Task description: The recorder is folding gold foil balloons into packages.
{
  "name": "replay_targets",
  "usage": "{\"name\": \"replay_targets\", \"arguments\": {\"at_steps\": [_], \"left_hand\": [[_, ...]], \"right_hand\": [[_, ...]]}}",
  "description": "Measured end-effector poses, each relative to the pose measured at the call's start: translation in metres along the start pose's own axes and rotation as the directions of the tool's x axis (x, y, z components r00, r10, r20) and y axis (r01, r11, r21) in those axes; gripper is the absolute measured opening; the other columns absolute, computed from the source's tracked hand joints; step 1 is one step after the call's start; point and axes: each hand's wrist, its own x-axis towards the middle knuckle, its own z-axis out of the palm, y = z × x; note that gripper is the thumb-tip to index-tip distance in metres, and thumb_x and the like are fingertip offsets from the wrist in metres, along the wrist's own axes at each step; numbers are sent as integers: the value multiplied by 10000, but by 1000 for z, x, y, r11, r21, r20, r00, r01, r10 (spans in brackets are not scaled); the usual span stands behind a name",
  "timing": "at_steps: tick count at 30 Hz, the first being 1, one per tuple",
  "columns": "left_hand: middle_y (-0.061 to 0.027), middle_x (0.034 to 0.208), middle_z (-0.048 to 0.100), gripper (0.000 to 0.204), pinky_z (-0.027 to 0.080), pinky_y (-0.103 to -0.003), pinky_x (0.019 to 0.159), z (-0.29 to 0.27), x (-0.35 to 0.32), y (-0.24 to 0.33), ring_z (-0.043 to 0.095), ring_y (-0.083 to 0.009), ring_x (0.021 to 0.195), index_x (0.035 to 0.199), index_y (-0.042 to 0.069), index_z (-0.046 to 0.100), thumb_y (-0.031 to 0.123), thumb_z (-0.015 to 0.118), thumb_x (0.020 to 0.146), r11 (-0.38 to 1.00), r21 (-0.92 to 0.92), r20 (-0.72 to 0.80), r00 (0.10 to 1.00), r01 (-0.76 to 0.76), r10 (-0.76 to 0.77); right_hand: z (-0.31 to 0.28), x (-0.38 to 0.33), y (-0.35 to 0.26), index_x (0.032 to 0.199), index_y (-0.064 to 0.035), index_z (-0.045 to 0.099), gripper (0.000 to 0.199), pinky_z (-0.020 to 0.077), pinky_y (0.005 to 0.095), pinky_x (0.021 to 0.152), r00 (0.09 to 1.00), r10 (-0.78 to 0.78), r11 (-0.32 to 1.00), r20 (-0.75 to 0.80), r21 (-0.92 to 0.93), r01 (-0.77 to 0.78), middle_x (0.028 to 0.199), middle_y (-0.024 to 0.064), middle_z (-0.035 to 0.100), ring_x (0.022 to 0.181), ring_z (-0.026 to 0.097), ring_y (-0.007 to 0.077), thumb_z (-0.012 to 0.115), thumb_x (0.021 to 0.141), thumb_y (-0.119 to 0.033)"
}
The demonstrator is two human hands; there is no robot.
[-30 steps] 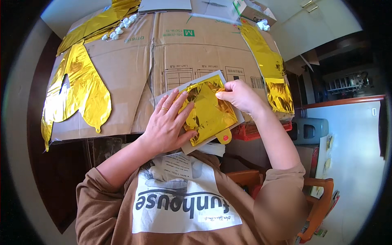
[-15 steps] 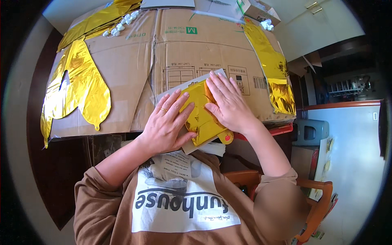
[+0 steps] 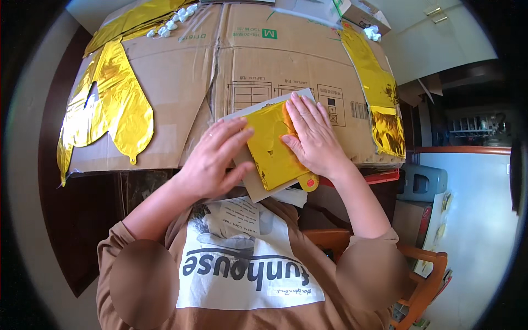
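A gold foil balloon (image 3: 269, 157), folded into a flat packet, lies on a pale rectangular board (image 3: 251, 175) at the front edge of the cardboard surface. A rounded tab (image 3: 309, 182) with a red mark sticks out at the packet's lower right. My right hand (image 3: 316, 140) rests flat along the packet's right side, fingers stretched out, beside a strip of orange under them. Over the left edge of the board is my left hand (image 3: 217, 157), fingers apart and holding nothing; whether its fingertips touch the foil is hard to tell.
Beneath everything is a large cardboard box (image 3: 170, 93). A letter-shaped gold foil balloon (image 3: 135, 118) lies at its left, and a gold foil strip (image 3: 366, 66) at its right. Small white bundles (image 3: 171, 25) sit at the back. A wooden chair (image 3: 435, 275) and blue-grey stool (image 3: 426, 184) stand right.
My left hand has drawn back leftward off the foil, baring more of the packet, which now looks flatter. My right hand stays on its right side. The whole view has shifted slightly.
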Motion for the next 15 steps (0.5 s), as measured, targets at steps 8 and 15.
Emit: {"name": "replay_targets", "arguments": {"at_steps": [8, 15], "left_hand": [[-226, 1376, 558, 587, 410, -498, 1120, -7, 15, 2, 524, -417, 1303, 1372, -4, 543, 194, 751, 860, 999, -29, -95, 995, 39, -42], [-265, 1529, 426, 797, 266, -532, 1212, 22, 19, 18, 375, -433, 1450, 1481, -51, 414, 381, 721, 886, 980, 182, -19, 997, 81, -79]], "right_hand": [[-1, 1, -1, 1529, 3, 384, 683, 180, 529, 1237, 1000, -6, 1000, -8, -4, 6, 1612, 198, 351, 1492, 312, 377, 548, 1015, -416], [6, -1, -3, 1537, -4, 373, 692, 183, 547, 1233, 999, -16, 1000, -41, 12, 16, 1623, 196, 332, 1498, 304, 378, 579, 999, -386]]}}
